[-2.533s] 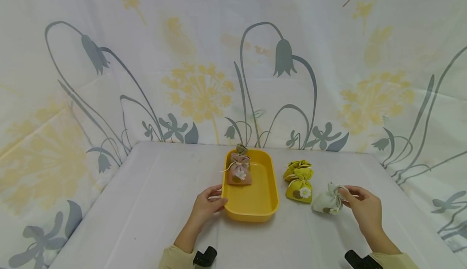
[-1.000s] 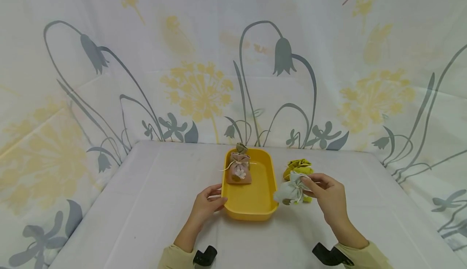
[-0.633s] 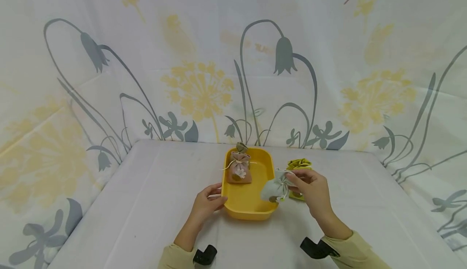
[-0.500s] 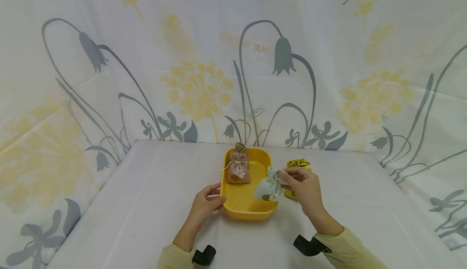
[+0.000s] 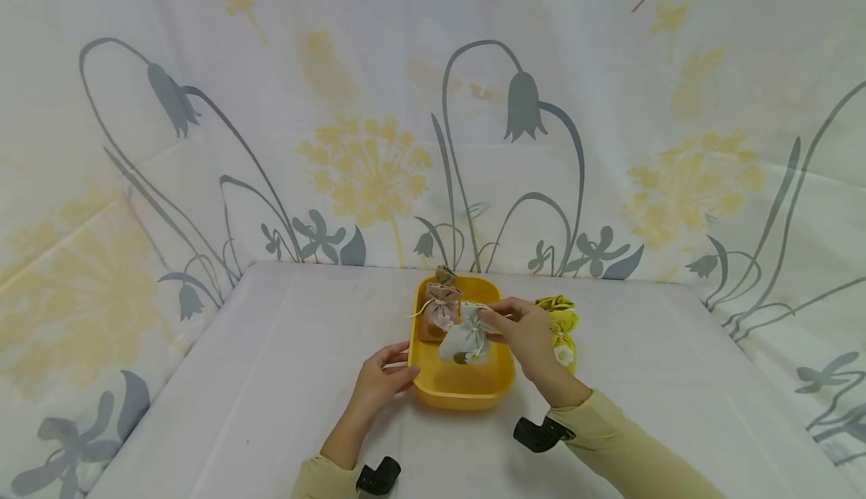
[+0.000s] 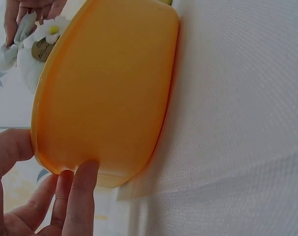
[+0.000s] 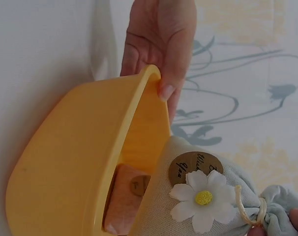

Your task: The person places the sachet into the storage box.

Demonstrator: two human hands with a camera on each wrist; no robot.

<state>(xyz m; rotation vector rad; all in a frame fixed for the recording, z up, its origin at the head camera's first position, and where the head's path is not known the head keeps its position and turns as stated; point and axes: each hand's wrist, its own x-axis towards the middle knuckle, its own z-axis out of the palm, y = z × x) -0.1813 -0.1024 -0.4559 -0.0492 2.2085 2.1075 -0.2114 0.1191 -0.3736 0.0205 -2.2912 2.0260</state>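
One pale bag point(image 5: 462, 339) is over the tray point(image 5: 463, 402), its neck pinched by the right grip point(image 5: 530, 340); the left grip point(image 5: 382, 380) pinches the tray's edge.

Left hand point(image 6: 41, 199) grips yellow tub point(image 6: 104, 88)

The thumb point(image 6: 16, 147) meets its rim point(image 6: 39, 98), one finger point(image 6: 82, 196) its outer wall. Past the rim, the right hand point(image 6: 41, 7) holds a pale pouch point(image 6: 28, 68) with a white daisy point(image 6: 53, 30) and a brown label point(image 6: 42, 49). White table point(image 6: 232, 118) lies alongside.

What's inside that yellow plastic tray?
A pink cloth drawstring pouch, and behind it an olive cloth pouch, only its top showing. The mint cloth pouch in the right hand hides some of the pink one and the tray's floor.
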